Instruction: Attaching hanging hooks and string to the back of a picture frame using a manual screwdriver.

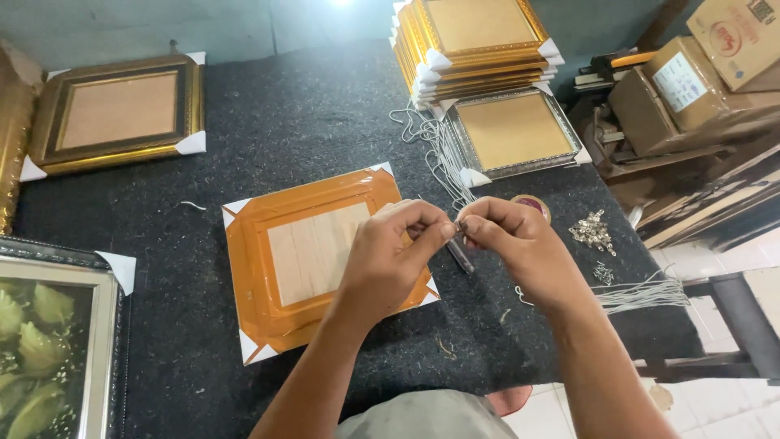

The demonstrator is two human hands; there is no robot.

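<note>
I saw both hands meeting above the dark felt table (309,122). My left hand (390,260) and right hand (520,240) each pinched a small dark metal tool (460,252) between fingertips, fingers clenched on it, just right of an orange taped frame back (313,256) lying flat. Near right lay a pile of small metal hooks (593,230) and white cords (642,294). Far right stood stacked gold frames (479,45).
</note>
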